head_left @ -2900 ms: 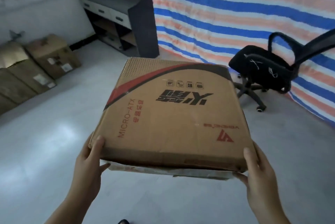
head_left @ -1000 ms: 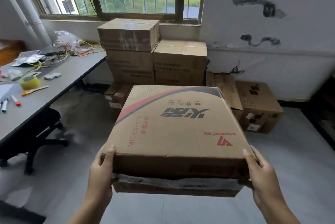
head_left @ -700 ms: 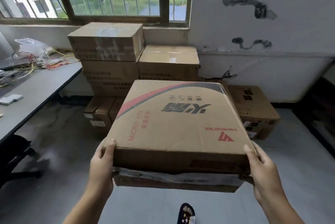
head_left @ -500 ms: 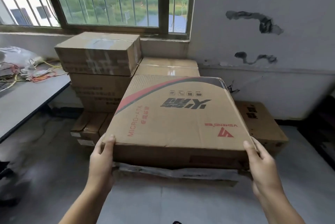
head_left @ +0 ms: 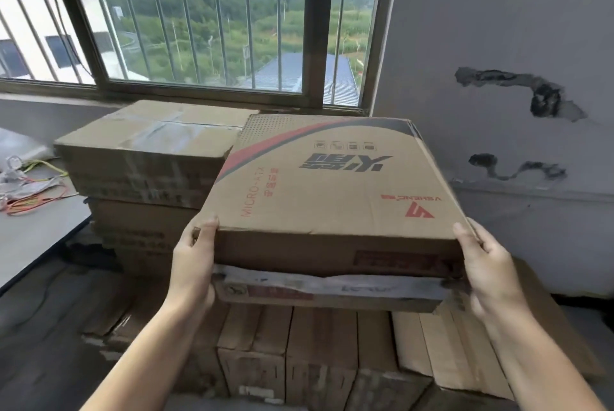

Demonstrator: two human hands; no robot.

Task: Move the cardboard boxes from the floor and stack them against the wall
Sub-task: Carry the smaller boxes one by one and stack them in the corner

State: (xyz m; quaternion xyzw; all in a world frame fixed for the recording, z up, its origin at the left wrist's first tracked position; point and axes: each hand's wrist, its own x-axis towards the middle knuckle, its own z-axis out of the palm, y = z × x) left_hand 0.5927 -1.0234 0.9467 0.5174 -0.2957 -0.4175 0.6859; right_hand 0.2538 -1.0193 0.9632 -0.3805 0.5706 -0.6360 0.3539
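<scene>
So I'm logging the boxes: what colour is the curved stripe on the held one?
Red with a black band, on the box; head view.

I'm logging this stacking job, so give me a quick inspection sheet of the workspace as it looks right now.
Surface: grey floor, dim, seen at lower left.
Job's things: printed cardboard box held level over the stack of boxes under the window; whether it already rests on a box below cannot be told. More boxes stand below it.
Clutter: crumpled plastic on the grey table.
Grippers: left hand and right hand each grip a near corner of the printed box.
Cables: coloured wires loose on the table.
Surroundings: barred window, and a wall with dark patched marks.
</scene>
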